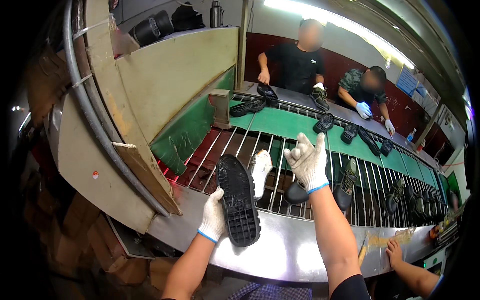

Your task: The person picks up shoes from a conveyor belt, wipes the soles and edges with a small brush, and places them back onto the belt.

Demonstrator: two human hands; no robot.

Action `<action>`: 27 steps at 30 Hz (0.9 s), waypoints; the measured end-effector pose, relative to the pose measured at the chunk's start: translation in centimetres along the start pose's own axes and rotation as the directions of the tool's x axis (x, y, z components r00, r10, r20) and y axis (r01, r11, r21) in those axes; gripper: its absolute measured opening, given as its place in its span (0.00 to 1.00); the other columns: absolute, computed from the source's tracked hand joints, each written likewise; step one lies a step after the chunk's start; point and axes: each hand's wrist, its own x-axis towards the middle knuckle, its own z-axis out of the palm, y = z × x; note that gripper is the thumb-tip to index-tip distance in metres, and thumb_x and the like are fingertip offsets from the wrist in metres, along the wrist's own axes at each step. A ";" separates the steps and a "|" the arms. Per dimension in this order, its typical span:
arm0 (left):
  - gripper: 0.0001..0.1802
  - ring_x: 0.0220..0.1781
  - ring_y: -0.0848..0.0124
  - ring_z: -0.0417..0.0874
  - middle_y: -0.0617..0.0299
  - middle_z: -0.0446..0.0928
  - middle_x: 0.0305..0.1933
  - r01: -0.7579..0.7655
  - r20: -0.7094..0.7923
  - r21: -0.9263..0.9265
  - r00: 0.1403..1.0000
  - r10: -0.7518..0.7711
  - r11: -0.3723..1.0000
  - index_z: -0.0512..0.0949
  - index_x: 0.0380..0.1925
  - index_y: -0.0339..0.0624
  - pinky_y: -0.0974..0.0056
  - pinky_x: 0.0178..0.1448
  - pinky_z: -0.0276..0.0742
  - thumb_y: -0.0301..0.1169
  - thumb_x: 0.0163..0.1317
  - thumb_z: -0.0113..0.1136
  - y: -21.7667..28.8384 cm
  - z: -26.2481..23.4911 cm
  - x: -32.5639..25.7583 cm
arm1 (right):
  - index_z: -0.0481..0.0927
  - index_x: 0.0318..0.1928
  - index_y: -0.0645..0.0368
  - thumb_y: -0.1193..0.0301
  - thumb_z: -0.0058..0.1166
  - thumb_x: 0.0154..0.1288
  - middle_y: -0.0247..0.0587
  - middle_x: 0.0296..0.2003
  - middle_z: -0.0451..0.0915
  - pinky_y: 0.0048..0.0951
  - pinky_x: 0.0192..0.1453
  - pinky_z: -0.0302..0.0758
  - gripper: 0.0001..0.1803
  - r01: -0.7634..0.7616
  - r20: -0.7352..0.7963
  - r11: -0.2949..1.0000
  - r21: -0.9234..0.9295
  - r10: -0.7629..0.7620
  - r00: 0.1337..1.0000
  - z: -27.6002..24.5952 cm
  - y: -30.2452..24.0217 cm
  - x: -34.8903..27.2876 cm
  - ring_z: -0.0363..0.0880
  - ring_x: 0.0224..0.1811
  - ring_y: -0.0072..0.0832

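Observation:
My left hand (213,218), in a white knit glove with a blue cuff, grips a black shoe sole (238,200) by its left edge. The sole stands upright above the near metal ledge, its hollow, gridded side facing me. My right hand (308,162), gloved the same way, is raised over the bar rack with nothing in it; its fingers are apart and partly bent. Between the hands a white shoe-shaped piece (261,172) rests on the rack, partly hidden by the sole. A dark shoe (296,193) lies just beneath my right hand, partly covered by it.
Metal bars (278,200) run beside a green belt (287,125) carrying several black soles (325,123). More shoes (346,185) sit along the rack to the right. Two people (295,65) work across the line. Another person's hand (395,253) touches the ledge. A tan panel (180,75) rises at left.

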 end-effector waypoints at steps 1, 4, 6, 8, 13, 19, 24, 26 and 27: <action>0.40 0.69 0.42 0.84 0.40 0.80 0.70 0.023 -0.031 0.044 0.999 -0.022 0.999 0.69 0.77 0.39 0.33 0.75 0.81 0.44 0.68 0.63 0.1 -0.3 0.2 | 0.79 0.66 0.61 0.29 0.44 0.81 0.37 0.41 0.85 0.50 0.55 0.90 0.45 -0.005 0.088 0.999 0.038 0.001 0.996 -1.6 -0.6 1.3 0.87 0.42 0.38; 0.39 0.66 0.41 0.86 0.40 0.81 0.69 0.023 -0.032 -0.016 0.999 -0.023 1.000 0.69 0.76 0.38 0.32 0.72 0.83 0.45 0.69 0.62 1.1 -4.1 -0.5 | 0.58 0.84 0.59 0.36 0.52 0.81 0.52 0.78 0.66 0.55 0.66 0.84 0.49 -0.025 -0.097 0.985 -0.173 0.008 0.995 0.7 0.7 4.1 0.77 0.71 0.55; 0.39 0.66 0.41 0.86 0.40 0.81 0.69 -0.015 -0.025 -0.052 1.000 0.014 0.999 0.70 0.76 0.38 0.32 0.72 0.83 0.45 0.69 0.62 1.3 -5.1 0.6 | 0.45 0.89 0.58 0.42 0.57 0.82 0.56 0.89 0.48 0.58 0.77 0.74 0.54 -0.074 -0.172 0.939 -0.336 0.016 0.985 0.2 0.9 6.0 0.65 0.83 0.62; 0.35 0.65 0.41 0.87 0.42 0.83 0.68 -0.013 -0.081 -0.165 0.997 0.000 0.986 0.73 0.74 0.41 0.31 0.70 0.84 0.42 0.68 0.65 1.6 -5.6 0.8 | 0.47 0.88 0.60 0.45 0.56 0.83 0.59 0.88 0.50 0.57 0.78 0.73 0.51 -0.105 -0.226 0.898 -0.428 0.006 0.974 -0.7 2.1 7.1 0.66 0.82 0.61; 0.36 0.65 0.43 0.87 0.44 0.83 0.68 -0.080 -0.104 -0.174 0.993 0.062 0.982 0.74 0.74 0.45 0.32 0.70 0.85 0.45 0.69 0.68 1.3 -6.0 2.6 | 0.53 0.86 0.64 0.47 0.57 0.83 0.61 0.85 0.58 0.52 0.76 0.75 0.48 -0.193 -0.306 0.879 -0.435 0.058 0.950 -4.2 3.4 7.4 0.70 0.79 0.58; 0.39 0.68 0.43 0.85 0.46 0.80 0.72 -0.146 -0.151 -0.111 0.980 0.128 0.983 0.71 0.77 0.45 0.32 0.71 0.83 0.63 0.81 0.49 1.7 -6.3 2.7 | 0.39 0.89 0.60 0.43 0.64 0.77 0.62 0.87 0.48 0.57 0.80 0.72 0.61 -0.166 -0.431 0.843 -0.512 -0.084 0.898 -6.1 4.2 9.5 0.59 0.85 0.65; 0.41 0.69 0.46 0.85 0.45 0.78 0.74 -0.063 -0.030 -0.130 0.998 0.060 0.989 0.68 0.80 0.46 0.35 0.74 0.83 0.64 0.84 0.41 1.8 -6.7 2.3 | 0.31 0.90 0.53 0.37 0.71 0.67 0.58 0.88 0.43 0.67 0.79 0.70 0.73 -0.127 -0.571 0.820 -0.559 -0.269 0.775 -6.9 1.3 10.6 0.50 0.87 0.72; 0.41 0.69 0.46 0.85 0.45 0.78 0.73 -0.073 -0.056 -0.124 0.996 0.066 0.990 0.68 0.80 0.46 0.35 0.73 0.83 0.64 0.84 0.41 1.9 -6.4 2.2 | 0.31 0.90 0.48 0.35 0.71 0.65 0.56 0.89 0.36 0.72 0.78 0.69 0.74 -0.117 -0.586 0.863 -0.491 -0.228 0.778 -6.8 0.2 10.8 0.48 0.87 0.73; 0.41 0.69 0.46 0.85 0.45 0.79 0.73 -0.080 -0.070 -0.121 0.995 0.072 0.989 0.68 0.80 0.46 0.35 0.73 0.83 0.64 0.84 0.42 2.0 -6.3 2.1 | 0.33 0.90 0.49 0.34 0.71 0.65 0.57 0.89 0.38 0.72 0.79 0.69 0.73 -0.135 -0.602 0.836 -0.532 -0.261 0.755 -6.9 0.3 10.8 0.48 0.87 0.73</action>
